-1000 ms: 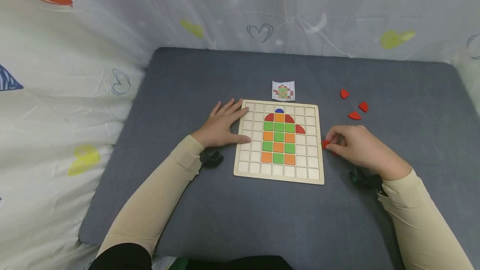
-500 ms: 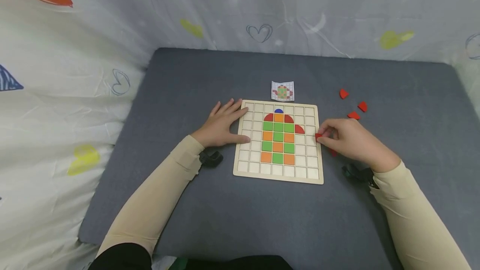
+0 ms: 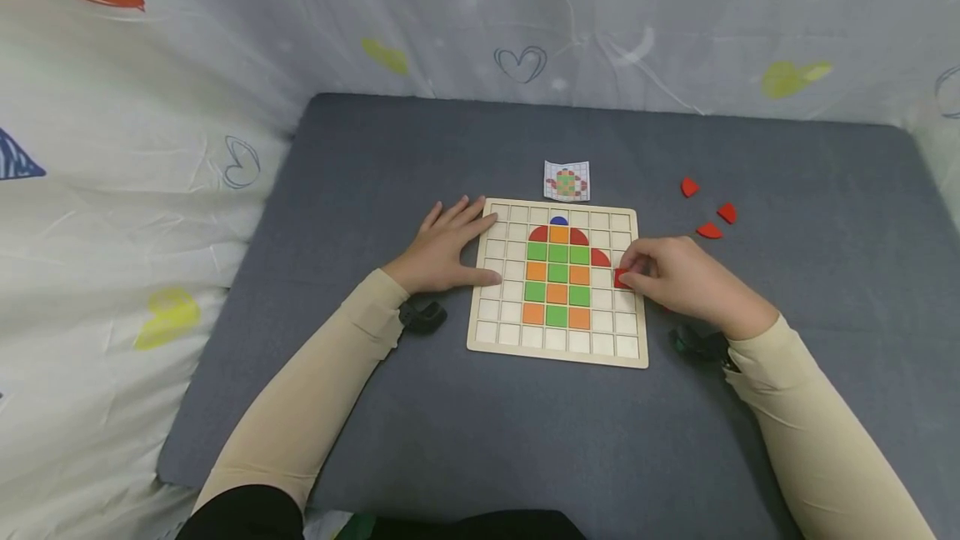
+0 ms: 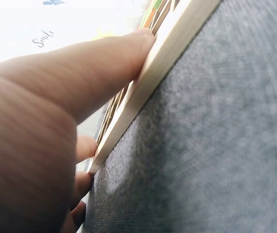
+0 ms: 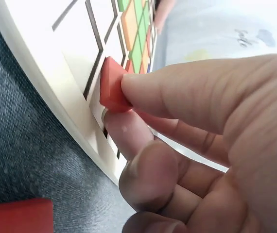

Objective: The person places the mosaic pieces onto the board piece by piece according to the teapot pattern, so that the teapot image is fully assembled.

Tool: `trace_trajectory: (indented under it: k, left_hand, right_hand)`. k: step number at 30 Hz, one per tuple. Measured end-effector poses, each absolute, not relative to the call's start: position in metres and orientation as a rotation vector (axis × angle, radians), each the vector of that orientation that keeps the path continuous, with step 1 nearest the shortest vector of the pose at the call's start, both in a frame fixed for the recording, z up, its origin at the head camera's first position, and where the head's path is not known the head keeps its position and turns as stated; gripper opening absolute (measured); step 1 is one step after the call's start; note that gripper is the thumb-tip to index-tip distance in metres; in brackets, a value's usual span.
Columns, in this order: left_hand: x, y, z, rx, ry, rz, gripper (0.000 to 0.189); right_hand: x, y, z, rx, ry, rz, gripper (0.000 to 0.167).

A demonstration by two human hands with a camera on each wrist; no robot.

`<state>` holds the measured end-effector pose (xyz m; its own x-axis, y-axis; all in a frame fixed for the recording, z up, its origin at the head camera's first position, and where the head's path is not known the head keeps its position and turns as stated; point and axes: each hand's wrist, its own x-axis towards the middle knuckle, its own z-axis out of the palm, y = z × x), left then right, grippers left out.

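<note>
A wooden grid board [image 3: 558, 358] lies on the grey table. Green and orange square tiles [image 3: 557, 273] fill its middle cells, with red quarter-round pieces and a blue half-round piece [image 3: 558, 221] around the top. My left hand [image 3: 446, 252] rests on the board's left edge, fingers spread and thumb over the rim. Between thumb and fingers, my right hand [image 3: 678, 277] pinches a red block [image 5: 113, 87] over a cell near the board's right edge. In the right wrist view the block stands tilted against the grid; whether it touches the cell floor I cannot tell.
Three loose red pieces [image 3: 708, 230] lie beyond the right hand. Another red block [image 5: 19, 216] on the table shows only in the right wrist view. A small pattern card [image 3: 567, 182] lies behind the board. A printed curtain [image 3: 450, 15] hangs along the table's back and left.
My right hand has carried the red block leftward from beside the board to over its right-hand cells. The left hand has stayed in place.
</note>
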<state>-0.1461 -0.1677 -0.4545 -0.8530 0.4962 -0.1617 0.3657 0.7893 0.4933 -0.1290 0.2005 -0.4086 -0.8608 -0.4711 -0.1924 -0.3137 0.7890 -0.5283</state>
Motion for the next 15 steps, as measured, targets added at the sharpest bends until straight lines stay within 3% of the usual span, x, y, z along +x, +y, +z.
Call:
trace_trajectory:
  k: [15]
  left_hand:
    - [-0.1459, -0.1673, -0.4534, 0.666, 2.696, 0.65, 0.103]
  right_hand:
    - [-0.1298, 0.1951, -0.4131, -0.571, 2.681, -0.662, 0.011]
